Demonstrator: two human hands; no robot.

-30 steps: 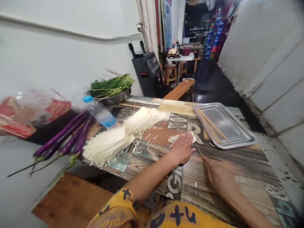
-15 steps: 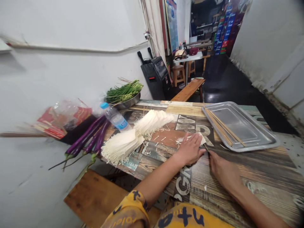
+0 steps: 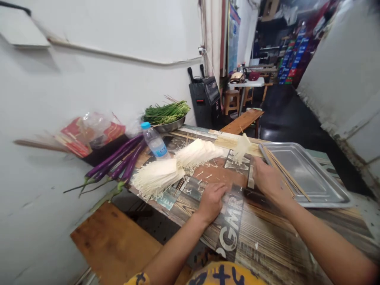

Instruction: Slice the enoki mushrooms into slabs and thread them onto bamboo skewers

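My right hand is closed on a thin bamboo skewer that carries a small bunch of white enoki mushrooms, held up just above the table beside the metal tray. My left hand rests on the patterned table with its fingers curled under; what they cover is hidden. Two large fans of enoki mushrooms lie to the left of my hands, with loose bits scattered between them and me.
Bare skewers lie in the tray. Purple eggplants, a water bottle, a bowl of green chives and a plastic bag line the wall side. A wooden bench stands below left.
My right hand has lifted the skewer with the small mushroom bunch up and away toward the tray. My left hand has come off the bunch and drawn back toward me. The camera has shifted.
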